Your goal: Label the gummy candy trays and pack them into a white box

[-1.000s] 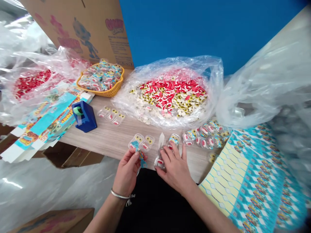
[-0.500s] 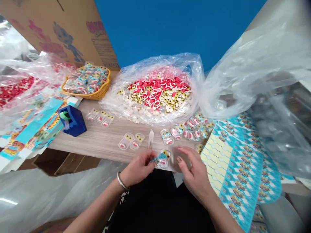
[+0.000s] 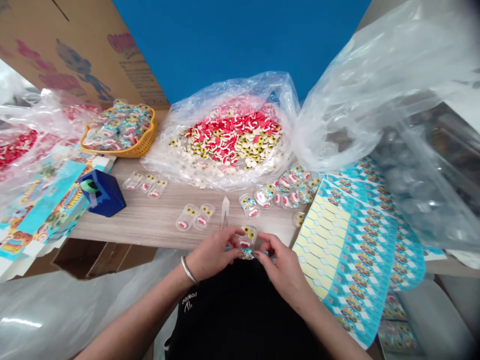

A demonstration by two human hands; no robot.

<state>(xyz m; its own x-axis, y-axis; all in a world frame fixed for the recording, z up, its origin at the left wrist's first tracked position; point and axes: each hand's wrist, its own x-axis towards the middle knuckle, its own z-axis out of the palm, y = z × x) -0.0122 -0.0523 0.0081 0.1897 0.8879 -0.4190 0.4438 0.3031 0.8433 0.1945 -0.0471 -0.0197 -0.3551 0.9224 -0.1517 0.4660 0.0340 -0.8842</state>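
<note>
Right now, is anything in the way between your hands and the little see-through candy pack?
No, nothing visible stands in the way. Your left hand and right hand are both right on the clear candy pack, with fingers pressed against it from either side.

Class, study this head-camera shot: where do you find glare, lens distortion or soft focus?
Head view: glare streaks the plastic sheet at lower left; wide-lens distortion bends the table edge; the bag at right looks soft, and the corners darken.
</note>
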